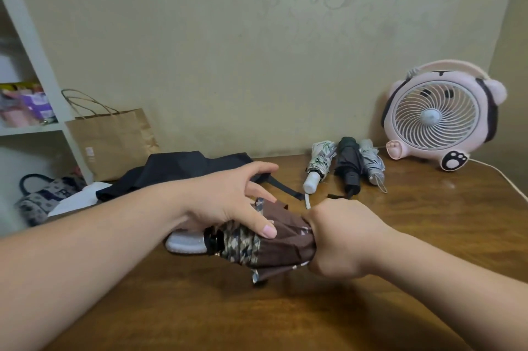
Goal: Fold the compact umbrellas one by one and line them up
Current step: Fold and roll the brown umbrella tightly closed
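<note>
The fingers (263,169) of the left hand (225,202) are spread and arched. As far as I can read it they are lifted off the cloth, and only the thumb lies flat across the pleats. I take it as a loose, pressing hand, there to pin the folds so they don't spring out. The right hand (343,239) is a tight fist wrapped round the tip end of the brown fabric compact umbrella with a patterned band (274,250). It bunches the canopy, I'd judge to squeeze or twist it slim.

On my head-camera feed that umbrella lies crosswise, low over the front middle of the brown wooden table (414,250). Its silvery-white handle (185,242) points left beneath the left wrist. I can't tell whether the cloth rests on the wood. I see no strap fastened round it, so I'd call this one mid-wrap.

Back right, three are already done: a white leaf-print folded umbrella (318,162), a dark grey folded umbrella (348,163) and a pale grey folded umbrella (371,165). They lie side by side, handles toward me, near the pink animal-shaped desk fan (440,116). That is the row, so the brown one belongs beside it.

Behind the left hand a black umbrella canopy (185,168) sprawls loose, probably next in turn. A brown paper bag (114,139) stands by the wall at the left.
</note>
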### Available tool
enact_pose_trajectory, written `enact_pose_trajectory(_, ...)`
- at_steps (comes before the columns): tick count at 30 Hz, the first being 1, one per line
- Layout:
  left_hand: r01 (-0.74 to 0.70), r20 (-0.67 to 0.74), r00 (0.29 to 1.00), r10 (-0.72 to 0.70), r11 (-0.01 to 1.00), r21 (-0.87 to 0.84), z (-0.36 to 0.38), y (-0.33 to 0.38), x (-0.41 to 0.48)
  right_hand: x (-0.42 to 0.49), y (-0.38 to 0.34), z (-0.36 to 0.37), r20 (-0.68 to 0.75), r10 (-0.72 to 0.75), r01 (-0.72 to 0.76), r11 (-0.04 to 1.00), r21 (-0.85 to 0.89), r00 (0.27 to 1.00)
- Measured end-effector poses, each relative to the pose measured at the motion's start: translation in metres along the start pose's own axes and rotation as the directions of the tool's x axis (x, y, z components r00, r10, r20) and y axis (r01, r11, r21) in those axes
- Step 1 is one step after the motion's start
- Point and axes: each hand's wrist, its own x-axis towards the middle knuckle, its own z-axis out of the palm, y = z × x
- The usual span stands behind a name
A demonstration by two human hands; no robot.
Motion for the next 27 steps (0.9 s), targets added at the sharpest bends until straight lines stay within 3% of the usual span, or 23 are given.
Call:
enact_pose_trajectory(6,-0.049,-0.188,0.981,-0.037,0.900,-0.433,0.003,-0.013,0.007,0.005,0.004,0.014,0.135,0.048,-0.067,0.988,0.137,0.990)
enact_pose_trajectory(10,0.071,-0.156,0.977,-0.146,0.911,-0.406,0.005,-0.008,0.009,0.010,-0.002,0.029,0.101,0.036,-0.038,0.999,0.022,0.994)
enact_pose_trajectory(13,0.289,-0.084,0.943,-0.322,0.917,-0.276,0.006,-0.011,0.010,0.011,-0.005,0.039,-0.026,-0.013,0.011,0.998,-0.065,1.000)
enact_pose_trajectory(16,0.368,-0.117,0.911,-0.395,0.909,-0.196,0.007,-0.020,0.011,0.013,0.001,0.057,-0.215,-0.077,0.051,0.991,-0.120,0.974)
enact_pose_trajectory(18,0.366,-0.223,0.901,-0.373,0.928,-0.071,0.004,-0.029,0.010,0.019,0.011,0.074,-0.357,-0.138,0.076,0.980,-0.182,0.924)
enact_pose_trajectory(20,0.353,-0.283,0.892,-0.352,0.934,-0.049,0.000,-0.035,0.007,0.026,0.022,0.083,-0.455,-0.160,0.088,0.981,-0.175,0.876)
enact_pose_trajectory(23,0.294,-0.228,0.920,-0.319,0.946,-0.135,0.001,-0.041,0.005,0.038,0.033,0.084,-0.589,-0.237,0.163,0.971,-0.178,0.772)
enact_pose_trajectory(27,0.158,-0.263,0.935,-0.237,0.945,-0.288,0.012,-0.045,0.011,0.057,0.041,0.080,-0.674,-0.322,0.236,0.947,-0.220,0.665)
